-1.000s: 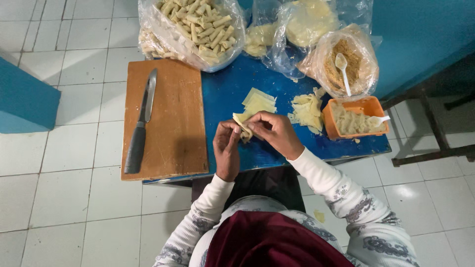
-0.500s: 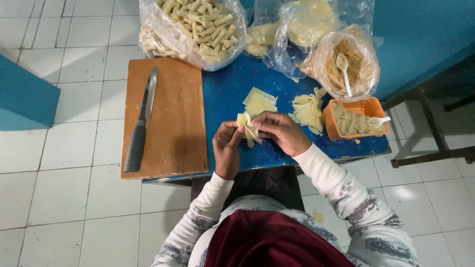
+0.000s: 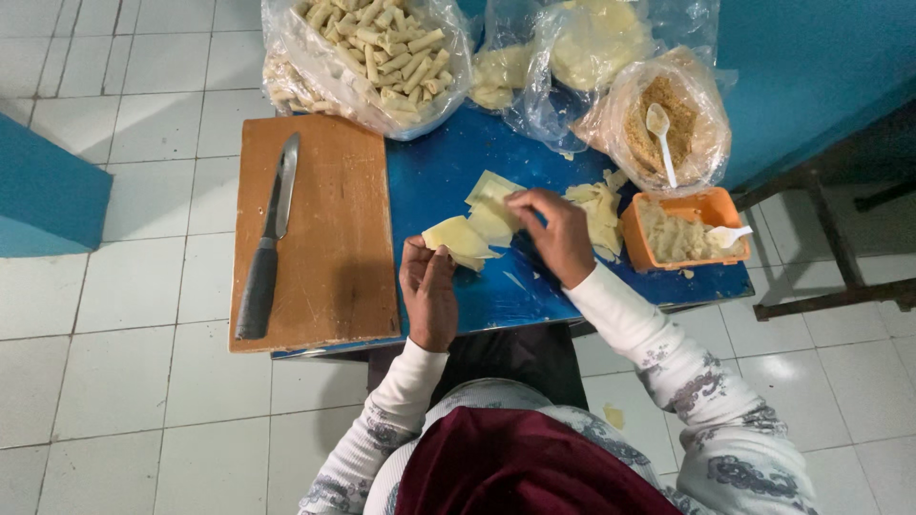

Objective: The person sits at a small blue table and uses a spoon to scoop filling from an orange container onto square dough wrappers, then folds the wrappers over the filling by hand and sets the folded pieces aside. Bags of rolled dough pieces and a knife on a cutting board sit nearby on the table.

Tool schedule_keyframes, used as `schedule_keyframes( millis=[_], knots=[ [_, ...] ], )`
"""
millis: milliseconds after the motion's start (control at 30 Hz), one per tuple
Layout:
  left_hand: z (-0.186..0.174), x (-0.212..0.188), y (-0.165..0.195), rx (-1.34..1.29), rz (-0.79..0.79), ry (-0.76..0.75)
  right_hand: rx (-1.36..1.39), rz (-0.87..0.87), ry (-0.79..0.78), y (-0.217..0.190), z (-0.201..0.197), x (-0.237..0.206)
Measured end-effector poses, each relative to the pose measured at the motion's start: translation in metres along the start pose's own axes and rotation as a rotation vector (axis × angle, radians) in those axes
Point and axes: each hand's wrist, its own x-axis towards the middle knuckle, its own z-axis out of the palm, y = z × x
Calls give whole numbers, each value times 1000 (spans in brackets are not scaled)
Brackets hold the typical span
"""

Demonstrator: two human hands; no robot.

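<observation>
Pale wrapper sheet (image 3: pixel 458 236) sits in the left hand (image 3: pixel 429 291), fingers curled under it, held just above the blue desk (image 3: pixel 448 162) ready for filling. Right hand (image 3: pixel 553 234), loosely bent, fingertips pinching the wrapper stack (image 3: pixel 491 191); orange filling tub (image 3: pixel 677 229) is close beside it for easy reach.

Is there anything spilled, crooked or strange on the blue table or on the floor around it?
Only small things. Pale crumbs lie scattered on the blue table, and one pale scrap lies on the white tiled floor under it. The wooden cutting board sticks out past the table's left edge. Nothing looks broken or tipped over.
</observation>
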Motion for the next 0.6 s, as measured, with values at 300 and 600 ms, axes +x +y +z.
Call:
schedule_keyframes(
  millis=[300, 600],
  knots=[
    [-6, -1, -7, -46, 55, 22, -86, -55, -132, -18, 5, -23],
    [2, -2, -3, -26, 31, -8, 164, 16, -214, -42, -22, 1]
  ],
)
